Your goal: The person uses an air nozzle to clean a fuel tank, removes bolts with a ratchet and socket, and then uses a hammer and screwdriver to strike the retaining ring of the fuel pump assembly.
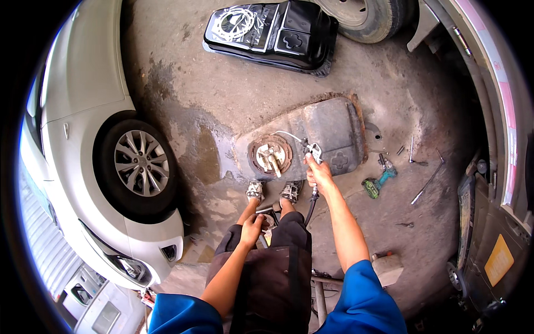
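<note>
A worn grey fuel tank [331,125] lies on the ground in front of my feet. In its top is a round opening with a rusty ring [255,165], and a pale fuel pump unit [272,158] lies tilted over it. My right hand [319,171] grips a silver air gun [314,150] above the tank's near edge, with a dark hose [312,207] running down from it. A thin white tube [288,134] curves from near the gun toward the opening. By my knee, my left hand [253,229] is closed around something; a grey cylindrical piece [268,210] shows beside it.
A shiny black tank [306,36] with a bagged white ring [235,24] on it lies farther off. Right of the worn tank are a cordless drill [380,178] and a long ratchet [427,181]. A silver car [86,106] stands left, a truck wheel [367,19] far right.
</note>
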The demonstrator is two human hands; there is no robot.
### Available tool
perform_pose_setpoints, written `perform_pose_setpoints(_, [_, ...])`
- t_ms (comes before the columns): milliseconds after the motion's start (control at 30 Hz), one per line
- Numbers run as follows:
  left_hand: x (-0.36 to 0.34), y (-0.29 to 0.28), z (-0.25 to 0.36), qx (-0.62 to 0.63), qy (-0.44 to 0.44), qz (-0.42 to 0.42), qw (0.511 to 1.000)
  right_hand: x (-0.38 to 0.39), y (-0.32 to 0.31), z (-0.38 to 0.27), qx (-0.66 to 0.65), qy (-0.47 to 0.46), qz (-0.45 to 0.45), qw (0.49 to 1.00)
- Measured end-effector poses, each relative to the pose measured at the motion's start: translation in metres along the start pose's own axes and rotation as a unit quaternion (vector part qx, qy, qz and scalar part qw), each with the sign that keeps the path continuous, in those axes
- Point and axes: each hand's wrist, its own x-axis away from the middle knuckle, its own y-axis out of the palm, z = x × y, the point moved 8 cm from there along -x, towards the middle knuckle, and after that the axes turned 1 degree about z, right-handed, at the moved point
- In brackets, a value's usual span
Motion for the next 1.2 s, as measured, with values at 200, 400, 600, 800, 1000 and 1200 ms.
perform_pose_setpoints(200, [-0.012,-0.032,-0.001,0.038,0.023,0.015,0.999,0.005,0.018,0.008,-0.013,-0.024,0.076,0.997])
perform_pose_setpoints(400, [-0.027,-0.062,-0.023,0.082,-0.02,0.015,0.996,0.021,0.043,0.019,0.046,-0.05,0.099,0.993])
perform_pose_setpoints(600, [-0.032,-0.084,-0.034,0.074,-0.011,0.033,0.997,0.044,0.033,0.018,0.038,-0.085,0.197,0.976])
perform_pose_setpoints(800, [-0.022,-0.082,-0.034,0.129,-0.016,0.059,0.99,0.069,0.045,0.02,0.103,-0.055,0.103,0.988])
perform_pose_setpoints(1000, [0.009,-0.078,-0.023,0.13,0.032,0.113,0.985,0.027,0.061,0.004,0.218,-0.123,0.049,0.967])
perform_pose_setpoints(1200, [0.114,-0.063,0.004,0.104,0.149,0.228,0.956,-0.015,0.046,0.027,0.34,-0.17,0.048,0.923])
